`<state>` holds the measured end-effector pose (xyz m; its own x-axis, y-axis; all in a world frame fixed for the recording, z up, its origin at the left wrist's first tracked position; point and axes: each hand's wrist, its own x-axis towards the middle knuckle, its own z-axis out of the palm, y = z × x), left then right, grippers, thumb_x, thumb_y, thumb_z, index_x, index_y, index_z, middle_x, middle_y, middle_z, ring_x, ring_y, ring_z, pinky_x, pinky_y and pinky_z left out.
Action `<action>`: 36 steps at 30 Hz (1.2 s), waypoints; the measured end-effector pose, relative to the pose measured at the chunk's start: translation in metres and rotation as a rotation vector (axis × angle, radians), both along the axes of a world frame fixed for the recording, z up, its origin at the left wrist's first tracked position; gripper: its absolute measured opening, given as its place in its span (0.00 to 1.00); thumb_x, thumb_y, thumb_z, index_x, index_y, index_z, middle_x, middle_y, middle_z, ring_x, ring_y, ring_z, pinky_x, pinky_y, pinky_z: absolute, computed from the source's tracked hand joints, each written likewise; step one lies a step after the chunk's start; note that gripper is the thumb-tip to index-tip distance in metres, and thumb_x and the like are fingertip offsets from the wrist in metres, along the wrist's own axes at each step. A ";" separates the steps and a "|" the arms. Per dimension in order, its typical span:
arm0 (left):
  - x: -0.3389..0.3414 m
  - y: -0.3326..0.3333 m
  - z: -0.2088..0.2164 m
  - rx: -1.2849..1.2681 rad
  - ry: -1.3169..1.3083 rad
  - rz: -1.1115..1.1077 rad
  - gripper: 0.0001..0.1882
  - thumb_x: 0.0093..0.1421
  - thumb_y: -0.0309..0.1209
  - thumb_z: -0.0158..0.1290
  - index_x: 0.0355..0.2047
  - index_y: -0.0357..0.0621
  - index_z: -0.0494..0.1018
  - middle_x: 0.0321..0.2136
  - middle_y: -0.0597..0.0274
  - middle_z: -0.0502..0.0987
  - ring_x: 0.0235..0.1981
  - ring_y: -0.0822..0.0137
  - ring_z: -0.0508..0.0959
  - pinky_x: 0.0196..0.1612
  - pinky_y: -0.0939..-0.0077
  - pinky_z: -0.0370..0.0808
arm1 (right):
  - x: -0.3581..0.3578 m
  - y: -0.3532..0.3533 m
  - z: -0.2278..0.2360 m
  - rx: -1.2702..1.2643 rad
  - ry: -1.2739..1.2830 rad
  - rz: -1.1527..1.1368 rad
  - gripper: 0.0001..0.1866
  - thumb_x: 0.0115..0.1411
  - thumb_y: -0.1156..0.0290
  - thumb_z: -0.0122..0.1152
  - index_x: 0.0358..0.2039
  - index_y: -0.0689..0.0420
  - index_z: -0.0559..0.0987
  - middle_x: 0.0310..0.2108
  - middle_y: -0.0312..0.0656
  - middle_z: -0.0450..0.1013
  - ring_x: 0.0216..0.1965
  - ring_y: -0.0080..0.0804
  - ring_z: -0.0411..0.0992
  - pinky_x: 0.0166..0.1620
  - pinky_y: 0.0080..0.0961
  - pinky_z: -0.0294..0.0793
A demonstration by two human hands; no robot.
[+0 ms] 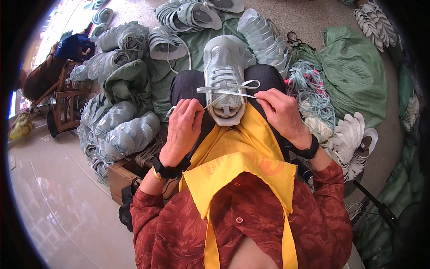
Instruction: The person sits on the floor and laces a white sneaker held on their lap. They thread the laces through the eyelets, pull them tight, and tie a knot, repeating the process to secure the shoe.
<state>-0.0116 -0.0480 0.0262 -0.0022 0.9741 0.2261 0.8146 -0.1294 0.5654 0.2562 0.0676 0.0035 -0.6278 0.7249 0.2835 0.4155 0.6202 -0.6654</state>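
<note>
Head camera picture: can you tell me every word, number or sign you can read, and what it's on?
Yellow apron: faint orange print on its folded bib, too faded and creased to read as a whole word.
Grey shoe between the knees: no lettering I can make out.
Big green sack on the right: none I can make out.
Bright upper-left edge: too blurred to tell.

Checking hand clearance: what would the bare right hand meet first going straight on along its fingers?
The right hand would probably meet the pale, thin lace loop first, then the light-grey mesh sneaker; depth is unclear, so it might pass over the loop.
</note>
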 end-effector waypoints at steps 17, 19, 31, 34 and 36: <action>-0.028 -0.004 0.006 -0.021 0.145 -0.046 0.06 0.63 0.23 0.57 0.36 0.41 0.70 0.28 0.53 0.66 0.29 0.51 0.73 0.32 0.58 0.71 | 0.012 0.007 0.004 0.038 -0.002 -0.081 0.06 0.61 0.78 0.66 0.40 0.59 0.82 0.33 0.44 0.78 0.34 0.46 0.79 0.36 0.35 0.79; -0.032 -0.006 0.006 -0.003 0.198 -0.065 0.06 0.63 0.23 0.58 0.36 0.41 0.71 0.28 0.54 0.66 0.29 0.52 0.73 0.32 0.59 0.71 | 0.016 0.007 0.005 0.017 -0.002 -0.089 0.06 0.61 0.78 0.66 0.40 0.59 0.82 0.33 0.45 0.78 0.34 0.46 0.80 0.36 0.35 0.79; -0.063 -0.020 0.013 -0.004 0.204 0.042 0.05 0.63 0.23 0.57 0.35 0.40 0.71 0.27 0.52 0.69 0.30 0.50 0.74 0.33 0.58 0.73 | 0.046 0.009 0.004 -0.017 -0.074 -0.170 0.07 0.62 0.79 0.65 0.41 0.60 0.82 0.34 0.46 0.79 0.35 0.48 0.79 0.36 0.35 0.77; -0.069 -0.027 0.015 -0.045 0.159 0.063 0.04 0.64 0.22 0.56 0.35 0.38 0.71 0.28 0.52 0.71 0.31 0.49 0.75 0.34 0.59 0.73 | 0.053 0.011 0.004 -0.025 -0.087 -0.187 0.07 0.62 0.79 0.64 0.41 0.61 0.83 0.35 0.47 0.79 0.35 0.48 0.79 0.37 0.35 0.77; -0.071 -0.030 0.018 -0.073 0.115 0.083 0.03 0.64 0.20 0.55 0.35 0.37 0.71 0.29 0.52 0.73 0.31 0.49 0.76 0.35 0.60 0.73 | 0.059 0.013 0.004 -0.039 -0.091 -0.200 0.07 0.62 0.79 0.64 0.41 0.61 0.83 0.35 0.48 0.80 0.35 0.48 0.80 0.37 0.36 0.77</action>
<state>-0.0831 -0.0783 0.0438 -0.0615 0.9855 0.1584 0.8806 -0.0211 0.4734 0.3147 0.0809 0.0076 -0.4925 0.8467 0.2015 0.5870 0.4941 -0.6413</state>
